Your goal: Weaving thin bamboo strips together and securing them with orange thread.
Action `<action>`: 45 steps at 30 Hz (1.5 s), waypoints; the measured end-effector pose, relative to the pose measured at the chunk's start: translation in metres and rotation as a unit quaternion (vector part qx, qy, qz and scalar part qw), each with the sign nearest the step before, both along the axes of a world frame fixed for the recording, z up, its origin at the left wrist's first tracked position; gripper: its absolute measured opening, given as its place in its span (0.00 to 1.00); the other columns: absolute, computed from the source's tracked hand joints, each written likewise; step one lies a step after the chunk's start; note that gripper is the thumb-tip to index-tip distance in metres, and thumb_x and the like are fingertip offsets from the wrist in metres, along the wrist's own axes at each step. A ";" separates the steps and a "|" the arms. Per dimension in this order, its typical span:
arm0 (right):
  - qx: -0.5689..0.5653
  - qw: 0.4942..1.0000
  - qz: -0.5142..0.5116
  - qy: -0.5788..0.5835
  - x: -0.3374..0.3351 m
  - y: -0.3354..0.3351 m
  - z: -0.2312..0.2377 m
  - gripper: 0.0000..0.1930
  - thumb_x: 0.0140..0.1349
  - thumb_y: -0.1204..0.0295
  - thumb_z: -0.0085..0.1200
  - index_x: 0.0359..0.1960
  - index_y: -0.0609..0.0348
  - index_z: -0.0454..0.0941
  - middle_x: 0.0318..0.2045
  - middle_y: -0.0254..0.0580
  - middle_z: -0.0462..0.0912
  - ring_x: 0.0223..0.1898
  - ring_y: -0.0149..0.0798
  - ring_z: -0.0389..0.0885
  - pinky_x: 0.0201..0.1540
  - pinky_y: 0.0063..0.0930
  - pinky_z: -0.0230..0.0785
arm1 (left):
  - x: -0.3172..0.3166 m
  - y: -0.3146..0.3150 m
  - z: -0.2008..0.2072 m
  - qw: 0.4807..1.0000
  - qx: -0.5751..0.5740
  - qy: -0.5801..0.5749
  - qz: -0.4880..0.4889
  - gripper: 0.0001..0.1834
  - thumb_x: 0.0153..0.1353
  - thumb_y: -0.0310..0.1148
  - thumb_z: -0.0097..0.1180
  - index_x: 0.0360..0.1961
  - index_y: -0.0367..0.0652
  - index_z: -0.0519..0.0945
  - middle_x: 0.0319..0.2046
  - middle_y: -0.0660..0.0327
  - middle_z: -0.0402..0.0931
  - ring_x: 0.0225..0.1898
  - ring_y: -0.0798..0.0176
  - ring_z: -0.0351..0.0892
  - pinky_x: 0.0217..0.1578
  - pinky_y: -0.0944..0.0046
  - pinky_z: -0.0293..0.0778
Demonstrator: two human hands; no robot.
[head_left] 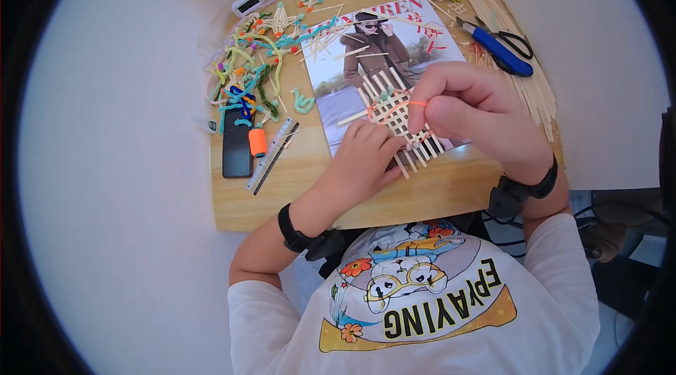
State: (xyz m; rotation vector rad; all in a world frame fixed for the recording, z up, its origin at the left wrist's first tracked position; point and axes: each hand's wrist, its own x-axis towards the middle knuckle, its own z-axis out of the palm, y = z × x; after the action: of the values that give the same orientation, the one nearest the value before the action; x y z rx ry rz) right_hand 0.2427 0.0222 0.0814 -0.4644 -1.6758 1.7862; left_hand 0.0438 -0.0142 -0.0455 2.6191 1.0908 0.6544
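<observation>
My left hand (362, 164) lies on the lower left of a lattice (398, 120) woven from thin pale wooden strips, its fingers gripping the edge. Loose strip ends stick out around the lattice. Closed in a pinch, my right hand (472, 111) is just above its right side. An orange cord (417, 102) runs from that pinch across the weave. More orange cord shows at the lattice's corners, and a pale green bit sits near its top. The lattice rests over a magazine (327, 104) with a person pictured on the cover. My right hand hides part of the weave.
At left on the wooden table (296, 209) are tangled pipe cleaners (264, 44), a black phone (237, 146), an orange thread spool (258, 142) and a ruler (273, 155). At right lie a blue utility knife (493, 47), black-handled scissors (520, 45) and many wooden strips (539, 97).
</observation>
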 end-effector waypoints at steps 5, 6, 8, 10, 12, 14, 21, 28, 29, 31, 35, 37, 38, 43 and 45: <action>0.068 0.994 -0.070 0.054 -0.002 -0.005 0.015 0.10 0.67 0.67 0.48 0.36 0.63 0.75 0.29 0.31 0.75 0.29 0.21 0.69 0.32 0.15 0.60 | -0.007 0.004 0.002 1.000 0.014 -0.015 0.020 0.20 0.43 0.33 0.65 0.41 0.44 0.76 0.32 0.59 0.70 0.40 0.54 0.70 0.51 0.53 0.61; 0.113 0.985 -0.116 0.058 -0.002 -0.005 0.017 0.13 0.67 0.63 0.48 0.35 0.62 0.75 0.25 0.30 0.72 0.23 0.21 0.63 0.26 0.14 0.53 | -0.010 0.009 0.009 0.996 0.055 -0.053 0.037 0.18 0.43 0.30 0.66 0.37 0.44 0.76 0.31 0.60 0.72 0.38 0.55 0.71 0.45 0.56 0.64; 0.152 0.962 -0.214 0.081 0.004 -0.007 0.021 0.13 0.68 0.64 0.45 0.36 0.62 0.74 0.24 0.32 0.71 0.22 0.21 0.62 0.25 0.15 0.52 | -0.012 0.016 0.029 0.990 0.095 -0.093 0.051 0.15 0.43 0.28 0.66 0.34 0.43 0.76 0.29 0.61 0.73 0.35 0.55 0.73 0.40 0.58 0.66; 0.268 0.920 -0.239 0.156 0.021 0.006 0.025 0.13 0.70 0.64 0.40 0.38 0.61 0.73 0.17 0.28 0.65 0.19 0.22 0.56 0.23 0.18 0.48 | -0.007 0.025 0.056 0.977 0.037 -0.150 0.147 0.13 0.44 0.27 0.68 0.29 0.41 0.76 0.29 0.61 0.75 0.31 0.61 0.73 0.36 0.64 0.68; 0.241 0.932 -0.202 0.181 0.043 0.019 0.038 0.13 0.70 0.64 0.40 0.37 0.60 0.73 0.17 0.31 0.68 0.17 0.25 0.60 0.22 0.20 0.54 | -0.009 0.041 0.077 0.970 0.039 -0.199 0.133 0.12 0.46 0.28 0.67 0.31 0.39 0.77 0.26 0.60 0.73 0.28 0.63 0.72 0.33 0.66 0.68; 0.317 0.848 -0.325 0.272 0.025 0.026 0.041 0.16 0.73 0.58 0.33 0.36 0.55 0.68 0.10 0.26 0.59 0.09 0.20 0.49 0.13 0.18 0.44 | -0.004 0.053 0.097 0.960 0.044 -0.248 0.118 0.12 0.48 0.29 0.67 0.32 0.38 0.79 0.23 0.60 0.71 0.26 0.65 0.70 0.30 0.68 0.67; 0.320 0.870 -0.283 0.246 0.060 0.015 0.052 0.11 0.70 0.66 0.39 0.33 0.56 0.71 0.13 0.24 0.56 0.18 0.23 0.50 0.23 0.20 0.44 | 0.014 0.074 0.129 0.934 -0.021 -0.330 0.134 0.11 0.50 0.29 0.65 0.31 0.35 0.79 0.25 0.62 0.74 0.27 0.69 0.71 0.32 0.70 0.68; 0.296 0.864 -0.337 0.227 0.060 0.009 0.044 0.13 0.68 0.69 0.40 0.22 0.52 0.61 0.13 0.25 0.55 0.18 0.22 0.50 0.23 0.19 0.45 | 0.002 0.077 0.132 0.951 0.082 -0.283 0.097 0.11 0.49 0.25 0.65 0.33 0.35 0.78 0.27 0.61 0.75 0.28 0.67 0.72 0.33 0.70 0.68; 0.309 0.862 -0.357 0.183 0.056 0.009 0.043 0.13 0.68 0.69 0.41 0.23 0.55 0.64 0.14 0.26 0.59 0.18 0.22 0.53 0.23 0.18 0.48 | 0.001 0.077 0.132 0.951 0.082 -0.283 0.099 0.11 0.49 0.25 0.65 0.33 0.35 0.78 0.27 0.61 0.75 0.28 0.67 0.72 0.33 0.70 0.68; 0.340 0.834 -0.406 0.153 0.038 0.013 0.036 0.11 0.67 0.69 0.43 0.26 0.59 0.68 0.17 0.29 0.64 0.19 0.22 0.58 0.24 0.18 0.51 | 0.000 0.077 0.132 0.947 0.114 -0.279 0.110 0.11 0.48 0.24 0.66 0.33 0.37 0.77 0.28 0.61 0.76 0.28 0.67 0.72 0.32 0.70 0.68; 0.328 0.860 -0.373 0.114 0.003 0.021 0.030 0.09 0.65 0.73 0.48 0.36 0.68 0.75 0.29 0.35 0.77 0.22 0.22 0.67 0.27 0.17 0.58 | -0.003 0.076 0.128 0.932 0.155 -0.310 0.107 0.11 0.48 0.25 0.66 0.32 0.38 0.77 0.28 0.61 0.76 0.28 0.67 0.72 0.31 0.69 0.68; 0.349 0.851 -0.391 0.022 0.004 0.023 0.030 0.07 0.63 0.74 0.50 0.36 0.67 0.76 0.30 0.35 0.78 0.21 0.21 0.66 0.25 0.16 0.56 | -0.001 0.075 0.125 0.913 0.123 -0.369 0.127 0.11 0.48 0.25 0.67 0.32 0.38 0.77 0.29 0.62 0.77 0.28 0.67 0.72 0.31 0.69 0.67; 0.366 0.836 -0.404 -0.069 0.004 0.024 0.030 0.06 0.62 0.75 0.53 0.36 0.67 0.77 0.30 0.35 0.79 0.20 0.19 0.64 0.24 0.15 0.55 | -0.002 0.075 0.125 0.912 0.123 -0.369 0.129 0.11 0.48 0.25 0.67 0.32 0.38 0.77 0.29 0.62 0.77 0.28 0.67 0.72 0.31 0.69 0.67; 0.417 0.810 -0.398 -0.112 -0.005 0.032 0.025 0.11 0.54 0.74 0.62 0.38 0.63 0.79 0.26 0.27 0.79 0.18 0.16 0.57 0.20 0.14 0.48 | 0.002 0.075 0.130 0.903 0.178 -0.374 0.112 0.12 0.46 0.22 0.67 0.33 0.39 0.79 0.30 0.61 0.77 0.27 0.68 0.72 0.30 0.70 0.68; 0.455 0.786 -0.398 -0.127 -0.011 0.034 0.021 0.13 0.52 0.73 0.64 0.39 0.62 0.79 0.24 0.24 0.79 0.17 0.15 0.55 0.19 0.14 0.46 | 0.001 0.072 0.131 0.904 0.198 -0.364 0.109 0.12 0.46 0.21 0.67 0.33 0.39 0.79 0.29 0.61 0.77 0.27 0.67 0.72 0.30 0.70 0.68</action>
State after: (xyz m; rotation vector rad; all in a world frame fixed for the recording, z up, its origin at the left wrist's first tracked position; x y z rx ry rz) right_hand 0.2321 0.0566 0.1026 -0.8000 -1.8689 0.2281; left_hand 0.0448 0.0575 0.0855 2.1738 1.0670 1.8815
